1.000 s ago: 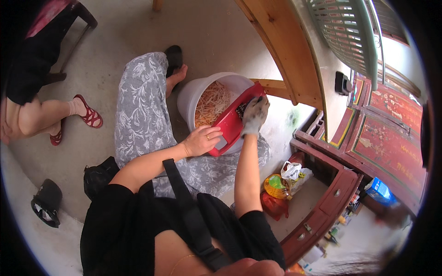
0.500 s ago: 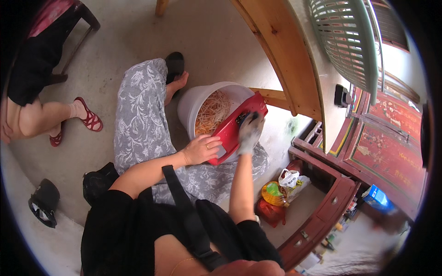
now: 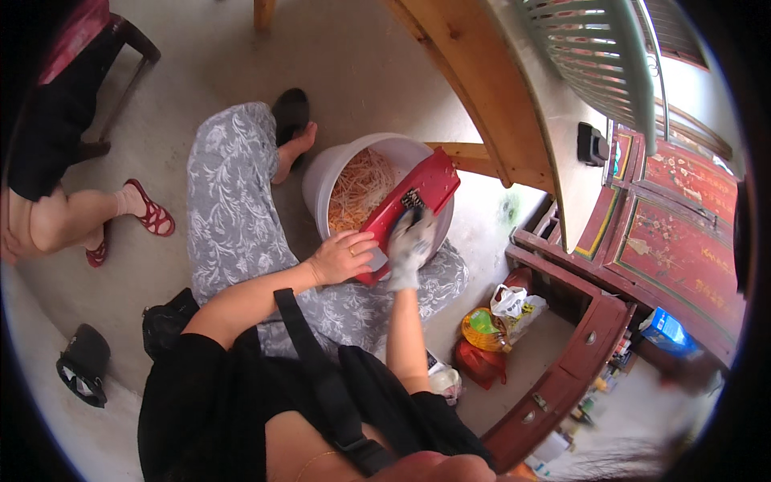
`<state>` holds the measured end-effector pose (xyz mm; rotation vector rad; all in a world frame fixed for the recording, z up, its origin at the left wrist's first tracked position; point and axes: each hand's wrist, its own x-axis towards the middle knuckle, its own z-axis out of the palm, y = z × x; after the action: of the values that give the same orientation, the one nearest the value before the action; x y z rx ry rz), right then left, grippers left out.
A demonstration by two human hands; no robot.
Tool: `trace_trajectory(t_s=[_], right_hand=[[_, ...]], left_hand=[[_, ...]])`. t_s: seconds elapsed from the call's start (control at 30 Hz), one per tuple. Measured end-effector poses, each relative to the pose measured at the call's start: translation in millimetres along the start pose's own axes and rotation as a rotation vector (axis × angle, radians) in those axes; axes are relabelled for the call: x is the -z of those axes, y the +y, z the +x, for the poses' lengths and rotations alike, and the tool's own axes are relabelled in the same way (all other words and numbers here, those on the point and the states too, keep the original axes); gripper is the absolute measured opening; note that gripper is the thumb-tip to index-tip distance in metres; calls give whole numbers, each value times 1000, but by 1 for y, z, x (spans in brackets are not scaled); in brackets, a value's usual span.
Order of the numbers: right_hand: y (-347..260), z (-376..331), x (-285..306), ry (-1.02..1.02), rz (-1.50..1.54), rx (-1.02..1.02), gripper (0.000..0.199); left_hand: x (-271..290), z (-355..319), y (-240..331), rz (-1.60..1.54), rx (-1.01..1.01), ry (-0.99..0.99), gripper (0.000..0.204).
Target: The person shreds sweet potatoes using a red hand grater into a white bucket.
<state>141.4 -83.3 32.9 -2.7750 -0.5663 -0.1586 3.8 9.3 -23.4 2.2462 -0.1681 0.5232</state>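
A red slicer-style grater (image 3: 438, 173) lies slanted across the mouth of a whitish plastic bucket (image 3: 315, 181). Orange and pale shreds (image 3: 361, 189) fill much of the bucket. My left hand (image 3: 345, 255), bare with a ring, grips the grater's lower near end. On the grater's face, just below its dark toothed patch (image 3: 413, 198), my right hand (image 3: 409, 247) presses down in a grey-white glove, its fingers curled. Something dark shows under those fingers; whether it is a held piece or part of the glove I cannot tell.
My legs in grey patterned trousers (image 3: 229, 193) flank the bucket. A wooden table (image 3: 474, 72) stands beyond it, with a green basket (image 3: 594, 48). At right is a red-brown drawer frame (image 3: 562, 377) near several bags (image 3: 482, 361). Another person's legs (image 3: 72, 217) are at left.
My right hand has slid down the grater toward me, baring the toothed patch. The whole view has shifted slightly. My left hand keeps its hold.
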Motion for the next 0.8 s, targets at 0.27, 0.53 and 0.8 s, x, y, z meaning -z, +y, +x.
trace_trajectory(t_s=[0.27,0.53,0.8], right_hand=[[1,38,-9,61,-106,-115,20],[4,26,-16,174,-96,-20,25],[2,33,-11,46,-49,9,28]], left_hand=[[5,2,3,-13,24,-24,27],[6,6,0,10,-8,23,25],[9,0,-3,19,-31,23,26]])
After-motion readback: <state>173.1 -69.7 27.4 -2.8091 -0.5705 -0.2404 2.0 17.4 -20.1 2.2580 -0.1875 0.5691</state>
